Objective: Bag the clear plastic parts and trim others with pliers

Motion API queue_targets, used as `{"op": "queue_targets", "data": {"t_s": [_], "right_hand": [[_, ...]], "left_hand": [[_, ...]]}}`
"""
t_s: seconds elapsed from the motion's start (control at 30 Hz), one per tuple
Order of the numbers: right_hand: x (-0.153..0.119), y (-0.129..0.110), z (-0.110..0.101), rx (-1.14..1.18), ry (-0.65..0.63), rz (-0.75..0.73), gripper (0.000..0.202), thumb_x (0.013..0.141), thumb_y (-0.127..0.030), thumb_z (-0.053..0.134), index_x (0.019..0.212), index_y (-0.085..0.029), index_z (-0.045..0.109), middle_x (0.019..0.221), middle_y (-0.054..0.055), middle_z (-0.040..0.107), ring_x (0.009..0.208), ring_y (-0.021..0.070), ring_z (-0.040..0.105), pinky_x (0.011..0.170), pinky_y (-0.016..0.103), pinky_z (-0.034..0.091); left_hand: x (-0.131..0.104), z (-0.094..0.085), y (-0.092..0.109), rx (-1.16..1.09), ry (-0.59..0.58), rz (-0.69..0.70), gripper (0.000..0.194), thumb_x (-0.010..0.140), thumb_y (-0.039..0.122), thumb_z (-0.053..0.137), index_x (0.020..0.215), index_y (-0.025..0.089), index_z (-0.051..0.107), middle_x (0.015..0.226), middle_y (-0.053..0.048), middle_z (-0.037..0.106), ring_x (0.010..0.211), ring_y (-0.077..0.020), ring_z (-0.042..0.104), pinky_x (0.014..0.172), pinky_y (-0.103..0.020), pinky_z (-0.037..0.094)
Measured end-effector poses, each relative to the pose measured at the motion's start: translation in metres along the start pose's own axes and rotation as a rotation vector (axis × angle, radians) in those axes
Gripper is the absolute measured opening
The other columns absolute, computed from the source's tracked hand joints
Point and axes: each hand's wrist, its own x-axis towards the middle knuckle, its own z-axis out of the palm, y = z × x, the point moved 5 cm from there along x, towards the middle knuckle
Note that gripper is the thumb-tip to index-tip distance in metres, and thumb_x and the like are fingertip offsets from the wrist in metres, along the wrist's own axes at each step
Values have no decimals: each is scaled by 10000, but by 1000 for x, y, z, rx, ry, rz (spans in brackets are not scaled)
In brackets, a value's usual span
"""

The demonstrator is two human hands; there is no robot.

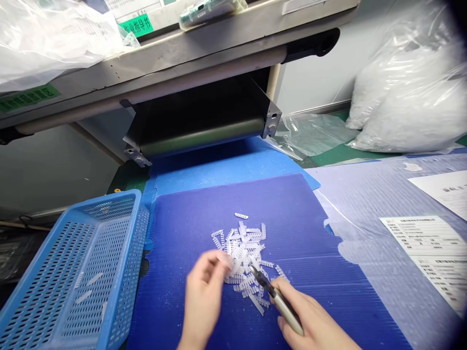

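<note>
A loose pile of small translucent white toothed plastic strips lies on the blue corrugated sheet. At the pile's left edge is my left hand, thumb and fingers pinched together. The fingertips are blurred, and whatever is between them cannot be made out. My right hand is wrapped around a pair of cutting pliers with pale grey handles. Their dark jaws point up and left, over the lower right part of the pile. One strip lies apart above the pile.
To the left stands a blue perforated basket with a few strips on its bottom. A conveyor end sits behind the sheet, under a metal shelf. Clear bags of white pieces stand back right; printed papers lie at right.
</note>
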Motion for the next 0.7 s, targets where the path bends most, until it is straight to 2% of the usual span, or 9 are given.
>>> {"op": "queue_targets", "data": {"t_s": [0.07, 0.1, 0.17, 0.27, 0.37, 0.5, 0.57, 0.63, 0.7], "right_hand": [[3, 7, 15, 355, -151, 60, 111, 689, -196, 362, 790, -224, 399, 741, 26, 603, 669, 187, 585, 540, 271, 449], [4, 8, 24, 523, -232, 73, 166, 673, -212, 380, 834, -213, 420, 747, 32, 611, 653, 181, 586, 537, 269, 452], [6, 14, 36, 771, -308, 99, 298, 634, -221, 421, 927, -187, 459, 852, 65, 612, 732, 189, 591, 602, 291, 460], [9, 30, 37, 901, -226, 138, 372, 608, -211, 463, 976, -183, 510, 1085, 106, 520, 956, 238, 527, 705, 337, 438], [4, 51, 19, 927, -168, 132, 388, 645, -231, 462, 1030, -198, 501, 1095, 115, 512, 960, 250, 521, 680, 357, 435], [-10, 79, -26, 870, -128, 99, 358, 710, -293, 419, 1041, -191, 512, 1060, 132, 544, 899, 263, 542, 651, 385, 419], [-18, 92, -47, 877, -102, 134, 346, 730, -301, 412, 1039, -188, 522, 1070, 133, 539, 907, 263, 534, 660, 380, 408], [-24, 102, -61, 914, -72, 171, 329, 723, -311, 437, 1015, -193, 533, 1077, 130, 532, 919, 266, 523, 657, 365, 405], [-29, 111, -69, 934, -39, 174, 345, 701, -336, 468, 1012, -200, 528, 1089, 129, 522, 934, 277, 510, 647, 356, 406]], "left_hand": [[21, -12, -1, 120, 217, 163, 135, 828, 230, 397, 831, 180, 522, 900, -55, 600, 879, -171, 541, 823, -305, 382], [31, -11, -5, 136, 241, 187, 148, 841, 228, 365, 873, 183, 503, 987, -71, 579, 958, -177, 509, 874, -327, 340], [45, 3, -15, 151, 189, 209, 164, 851, 222, 340, 902, 178, 490, 1068, -93, 560, 1023, -182, 484, 906, -349, 308], [46, 39, -21, 174, 66, 246, 204, 855, 212, 335, 961, 173, 505, 1102, -96, 560, 1107, -185, 428, 938, -359, 280], [33, 77, -16, 190, -25, 275, 247, 861, 200, 320, 1012, 175, 514, 1109, -87, 560, 1150, -178, 382, 960, -355, 260], [17, 123, -9, 197, -97, 279, 266, 865, 187, 299, 1017, 163, 517, 1113, -100, 555, 1155, -191, 367, 964, -380, 261], [12, 144, -7, 196, -122, 283, 269, 867, 187, 292, 1034, 174, 503, 1130, -89, 544, 1165, -188, 351, 969, -382, 259], [10, 160, -6, 195, -154, 289, 266, 869, 189, 294, 1052, 192, 486, 1139, -71, 538, 1167, -177, 348, 967, -369, 268], [13, 164, -2, 189, -160, 298, 246, 867, 190, 301, 1034, 203, 481, 1137, -61, 535, 1146, -165, 374, 952, -347, 292]]}}
